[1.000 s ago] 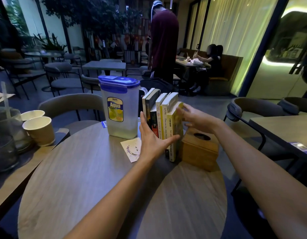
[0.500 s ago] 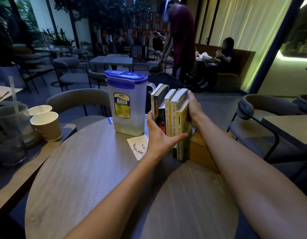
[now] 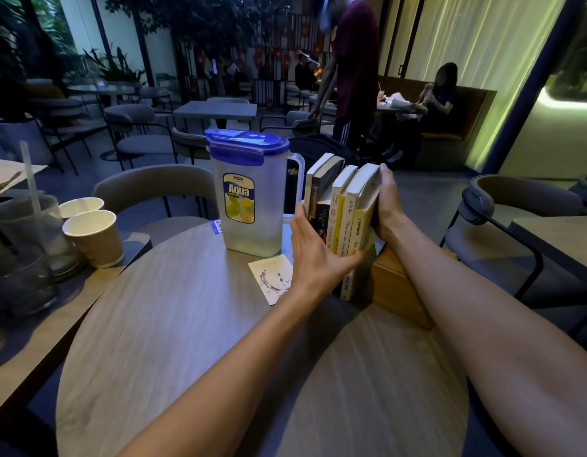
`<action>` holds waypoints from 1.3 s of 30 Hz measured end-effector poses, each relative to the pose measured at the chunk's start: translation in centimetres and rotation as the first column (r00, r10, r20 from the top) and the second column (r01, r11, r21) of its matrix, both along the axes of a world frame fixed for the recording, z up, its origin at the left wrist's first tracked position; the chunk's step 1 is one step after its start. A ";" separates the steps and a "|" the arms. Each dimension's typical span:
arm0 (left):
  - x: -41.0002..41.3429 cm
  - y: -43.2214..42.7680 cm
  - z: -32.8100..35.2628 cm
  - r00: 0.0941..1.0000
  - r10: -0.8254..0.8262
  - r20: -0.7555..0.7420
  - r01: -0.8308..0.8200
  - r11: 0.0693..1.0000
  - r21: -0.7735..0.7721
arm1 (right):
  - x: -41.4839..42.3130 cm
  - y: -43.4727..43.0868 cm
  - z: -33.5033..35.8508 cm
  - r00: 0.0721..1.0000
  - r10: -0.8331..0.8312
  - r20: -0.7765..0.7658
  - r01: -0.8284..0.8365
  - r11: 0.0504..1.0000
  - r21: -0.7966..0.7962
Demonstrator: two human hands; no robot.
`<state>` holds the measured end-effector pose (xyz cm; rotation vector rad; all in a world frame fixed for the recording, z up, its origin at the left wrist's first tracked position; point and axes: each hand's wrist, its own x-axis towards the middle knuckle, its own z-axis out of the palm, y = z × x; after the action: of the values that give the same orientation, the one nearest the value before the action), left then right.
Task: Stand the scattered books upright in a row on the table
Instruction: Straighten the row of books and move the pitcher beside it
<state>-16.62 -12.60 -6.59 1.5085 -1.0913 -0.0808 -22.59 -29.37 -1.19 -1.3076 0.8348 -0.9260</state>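
**Both hands brace an upright row of paperbacks**

The left hand [image 3: 313, 249] lies flat against the row's left cover, with its thumb stretched across the spines. The right hand [image 3: 389, 207] presses flat on the right cover. Between them the books [image 3: 346, 209] stand upright on the round wood-grain tabletop [image 3: 186, 341], just beside a wooden box [image 3: 391, 286] half hidden by the forearm. The spine titles are too small to read. The clear jug [image 3: 249, 206] to the left reads "Aqua Premium". A printed card [image 3: 272, 275] lies near it. Paper cups [image 3: 94, 235] stand on the adjoining table [image 3: 38, 351] in a dim café.
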 end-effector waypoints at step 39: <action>2.3 -0.2 -1.7 0.990 -0.129 -0.065 0.126 0.991 -0.044 | 0.3 -0.1 0.1 0.986 -0.160 0.036 0.160 0.987 0.018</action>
<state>-14.31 -12.84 -8.29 1.3903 -1.1275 -0.1967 -22.29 -29.47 -1.11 -1.2197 0.9264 -1.0650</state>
